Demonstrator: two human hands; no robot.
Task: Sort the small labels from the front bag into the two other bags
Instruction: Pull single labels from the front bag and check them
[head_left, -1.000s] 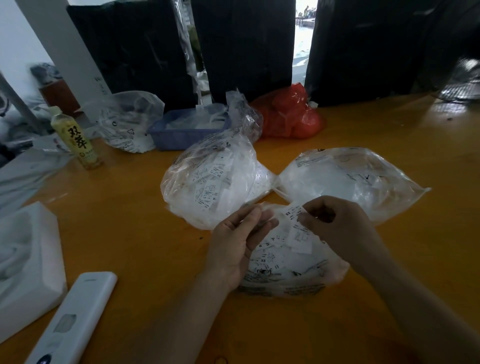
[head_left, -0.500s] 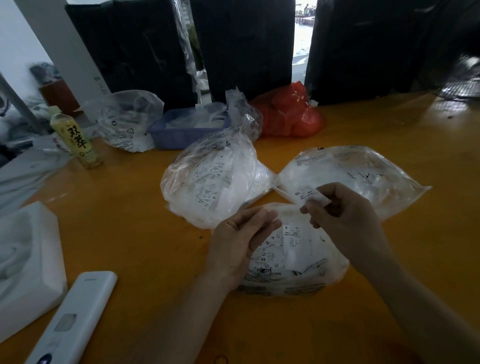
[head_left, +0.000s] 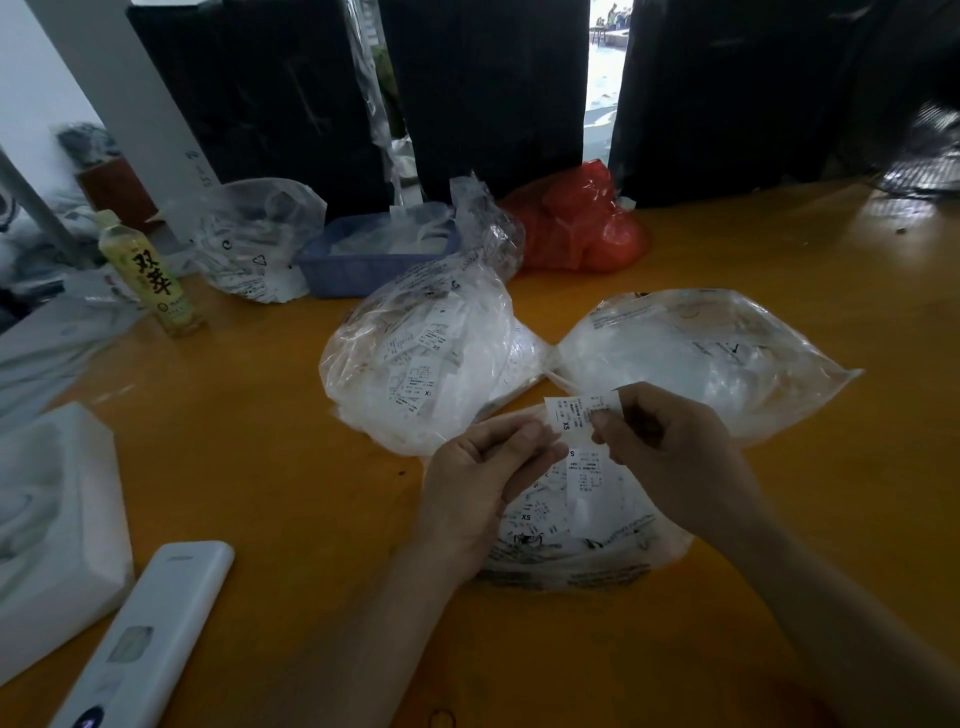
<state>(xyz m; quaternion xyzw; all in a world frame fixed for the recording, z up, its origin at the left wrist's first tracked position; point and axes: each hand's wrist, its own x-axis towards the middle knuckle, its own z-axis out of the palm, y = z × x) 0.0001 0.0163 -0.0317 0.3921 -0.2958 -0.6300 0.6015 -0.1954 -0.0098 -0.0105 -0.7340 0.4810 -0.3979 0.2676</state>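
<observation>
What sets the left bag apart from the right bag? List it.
The left bag bulges tall and rounded; the right bag lies lower and spreads wide to a pointed corner.
Printed labels, some marked XS, show clearly through the left bag; the right bag's contents look like a white blur.
Both are clear plastic, lie on the orange table, and meet behind the held label.

Between my left hand and my right hand I pinch a small white label printed XS. Beneath my hands lies the front bag, clear and full of labels. Beyond my left hand sits a bulging left bag; beyond my right, a flatter right bag.
</observation>
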